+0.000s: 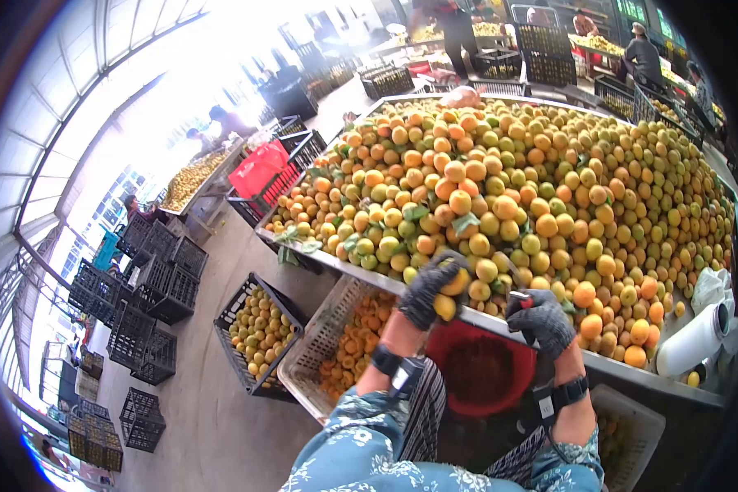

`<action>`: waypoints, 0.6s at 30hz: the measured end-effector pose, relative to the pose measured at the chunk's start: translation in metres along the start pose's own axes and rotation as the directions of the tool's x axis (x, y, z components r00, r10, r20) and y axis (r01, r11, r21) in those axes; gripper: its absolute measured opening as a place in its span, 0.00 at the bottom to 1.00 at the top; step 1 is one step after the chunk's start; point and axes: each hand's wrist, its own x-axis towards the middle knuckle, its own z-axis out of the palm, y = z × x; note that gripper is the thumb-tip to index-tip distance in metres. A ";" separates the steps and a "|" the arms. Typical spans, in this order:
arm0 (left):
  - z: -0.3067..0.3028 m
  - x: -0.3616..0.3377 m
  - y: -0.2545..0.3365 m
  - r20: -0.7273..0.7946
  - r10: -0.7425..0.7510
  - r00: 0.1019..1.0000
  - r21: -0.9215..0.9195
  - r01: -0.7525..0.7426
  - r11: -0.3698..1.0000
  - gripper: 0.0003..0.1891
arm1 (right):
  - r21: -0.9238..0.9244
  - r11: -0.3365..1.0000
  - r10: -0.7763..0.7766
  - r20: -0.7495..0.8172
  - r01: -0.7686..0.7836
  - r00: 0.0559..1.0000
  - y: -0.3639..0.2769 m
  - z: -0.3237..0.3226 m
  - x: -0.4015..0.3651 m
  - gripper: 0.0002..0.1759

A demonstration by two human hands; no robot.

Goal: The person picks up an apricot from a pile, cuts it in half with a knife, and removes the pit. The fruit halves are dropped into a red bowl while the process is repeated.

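Gloved in dark grey, my left hand (433, 289) is closed around yellow-orange fruit (444, 307) at the table's front edge. My right hand (541, 320), in a matching glove, is wrapped round a small knife (520, 298) with a red and black handle; its blade points up and left toward the fruit pile. Behind both hands rises a large heap of green, yellow and orange fruit (500, 205) on a metal-edged table (348, 269). Below and between the hands stands a red basin (518, 373) with dark brownish contents.
Left of the basin, a white crate (299, 373) holds orange fruit pieces, beside a black crate (239, 361) of whole fruit. A white container (693, 340) lies at the table's right. Stacked black crates (168, 287) stand at left. Several people work in the background.
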 end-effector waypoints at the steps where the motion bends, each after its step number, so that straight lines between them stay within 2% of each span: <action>1: -0.013 -0.007 -0.001 -0.092 0.069 0.993 0.060 -0.064 0.996 0.13 | -0.058 0.997 0.051 0.040 -0.049 0.998 -0.002 0.006 -0.002 0.05; 3: -0.051 -0.033 0.010 -0.027 -0.135 0.991 -0.010 0.134 0.991 0.12 | -0.357 0.931 -0.023 0.171 0.084 0.985 0.010 0.007 0.000 0.06; 4: -0.064 -0.047 0.018 -0.057 -0.207 0.977 0.014 0.208 0.978 0.11 | -0.302 0.947 0.170 0.167 -0.113 0.971 0.005 0.009 -0.004 0.07; 5: -0.075 -0.061 0.023 -0.089 -0.276 0.957 0.038 0.280 0.959 0.10 | -0.296 0.947 0.178 0.161 -0.124 0.971 0.013 0.008 -0.003 0.07; 7: -0.112 -0.077 0.013 -0.209 -0.258 0.943 0.095 0.282 0.955 0.10 | -0.283 0.951 -0.118 0.035 0.123 0.992 0.030 0.008 0.004 0.09; 8: -0.132 -0.081 0.006 -0.337 -0.230 0.913 0.241 0.319 0.916 0.11 | -0.138 0.990 -0.028 -0.045 0.022 0.999 0.027 0.006 0.004 0.10; 9: -0.154 -0.082 -0.003 -0.453 -0.176 0.874 0.375 0.366 0.852 0.12 | 0.020 0.981 -0.187 -0.139 0.192 0.972 0.050 0.002 0.015 0.08; 10: -0.179 -0.083 -0.013 -0.472 -0.083 0.878 0.651 0.411 0.638 0.19 | 0.016 0.996 -0.085 -0.195 0.090 0.977 0.033 -0.001 0.009 0.07; 11: -0.190 -0.079 -0.015 -0.469 -0.081 0.879 0.655 0.408 0.637 0.19 | 0.019 1.000 0.017 -0.250 -0.012 0.968 0.016 -0.004 0.003 0.05; 13: -0.200 -0.068 -0.013 -0.366 0.250 0.896 0.814 0.179 0.552 0.18 | 0.070 0.997 -0.018 -0.315 0.042 0.949 0.024 -0.009 0.008 0.05; 14: -0.153 -0.058 0.015 -0.452 0.204 0.869 0.671 0.180 0.719 0.15 | 0.114 0.989 -0.045 -0.377 0.094 0.925 0.027 -0.010 0.009 0.04; 16: -0.128 -0.026 0.029 -0.388 0.288 0.875 0.747 0.116 0.654 0.13 | 0.072 0.994 -0.049 -0.387 0.083 0.921 0.026 -0.011 0.007 0.06; 18: -0.099 0.012 0.031 -0.324 0.306 0.895 0.698 0.007 0.716 0.12 | 0.030 0.997 -0.056 -0.401 0.074 0.914 0.025 -0.013 0.007 0.08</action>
